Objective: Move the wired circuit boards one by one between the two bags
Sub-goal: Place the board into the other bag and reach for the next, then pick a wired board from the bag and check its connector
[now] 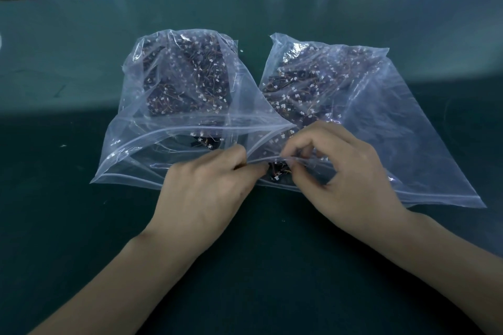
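Pinching right bag (381, 117) rim, fingers curled: left hand (206, 185), right hand (343, 168) | lying side by side on green table (68, 62): left bag (163, 106), right bag | heaped inside both: boards (187, 81)

Two clear bags, left bag (152, 128) and right bag (394, 122) (boards inside too many to count), and two hands.

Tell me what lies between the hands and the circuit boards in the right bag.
Only the clear plastic of the right bag. Both the left hand and the right hand pinch its zip-strip mouth; a circuit board sits just inside, between their fingertips. Whether the mouth is open there is unclear.
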